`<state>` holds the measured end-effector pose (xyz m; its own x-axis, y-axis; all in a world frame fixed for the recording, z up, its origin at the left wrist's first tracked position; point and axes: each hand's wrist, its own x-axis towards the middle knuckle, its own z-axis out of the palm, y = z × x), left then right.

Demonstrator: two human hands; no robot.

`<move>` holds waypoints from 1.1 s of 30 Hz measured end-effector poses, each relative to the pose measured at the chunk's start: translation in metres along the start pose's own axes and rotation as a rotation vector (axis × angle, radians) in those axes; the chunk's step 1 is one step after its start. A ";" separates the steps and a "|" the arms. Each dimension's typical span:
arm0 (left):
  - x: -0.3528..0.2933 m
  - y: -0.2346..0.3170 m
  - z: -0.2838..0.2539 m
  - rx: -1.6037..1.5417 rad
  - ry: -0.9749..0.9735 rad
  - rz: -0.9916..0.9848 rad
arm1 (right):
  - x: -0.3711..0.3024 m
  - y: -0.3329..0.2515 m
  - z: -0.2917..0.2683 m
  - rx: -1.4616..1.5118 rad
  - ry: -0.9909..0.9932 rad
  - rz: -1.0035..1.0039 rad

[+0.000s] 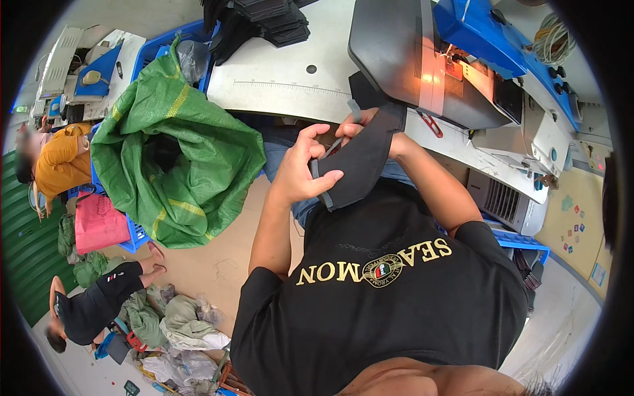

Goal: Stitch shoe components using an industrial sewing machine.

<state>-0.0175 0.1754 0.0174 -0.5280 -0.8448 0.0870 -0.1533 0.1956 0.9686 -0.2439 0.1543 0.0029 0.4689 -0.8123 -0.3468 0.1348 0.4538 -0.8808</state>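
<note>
In front of my chest I hold a black fabric piece [360,165] with a narrow grey binding along its edge. My left hand [298,165] grips its left edge, thumb on the near face and fingers curled above. My right hand [356,125] pinches at the upper edge, close to a short grey strip [354,109]; the fabric hides part of this hand and wrist. The piece hangs bent between both hands, just off the table's front edge.
A white sewing table [284,82] with a printed ruler spans the front, bearing stacked black pieces [271,23]. A sewing machine [409,53] stands right, beside red-handled snips [430,124]. An open green woven sack [178,145] stands left. Two people [63,158] [105,303] are farther left.
</note>
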 end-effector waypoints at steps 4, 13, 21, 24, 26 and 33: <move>0.004 0.015 -0.004 0.353 0.008 0.240 | -0.011 -0.010 -0.005 0.119 -0.236 -0.140; 0.005 0.030 -0.003 0.653 0.088 0.463 | -0.042 -0.029 0.021 -0.158 -0.242 -0.494; 0.006 0.025 0.001 0.610 0.123 0.491 | -0.049 -0.032 0.023 -0.184 -0.226 -0.567; 0.014 0.013 0.004 0.635 0.206 0.490 | -0.047 -0.024 0.024 -0.077 -0.129 -0.478; 0.021 0.003 0.009 0.602 0.277 0.473 | -0.043 -0.017 0.026 -0.143 -0.103 -0.472; 0.027 -0.012 0.020 0.523 0.279 0.410 | -0.033 0.013 0.017 0.107 -0.095 -0.312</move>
<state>-0.0459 0.1603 0.0033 -0.4065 -0.7346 0.5433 -0.4051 0.6779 0.6135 -0.2426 0.1938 0.0087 0.4693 -0.8825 -0.0299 0.3726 0.2286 -0.8994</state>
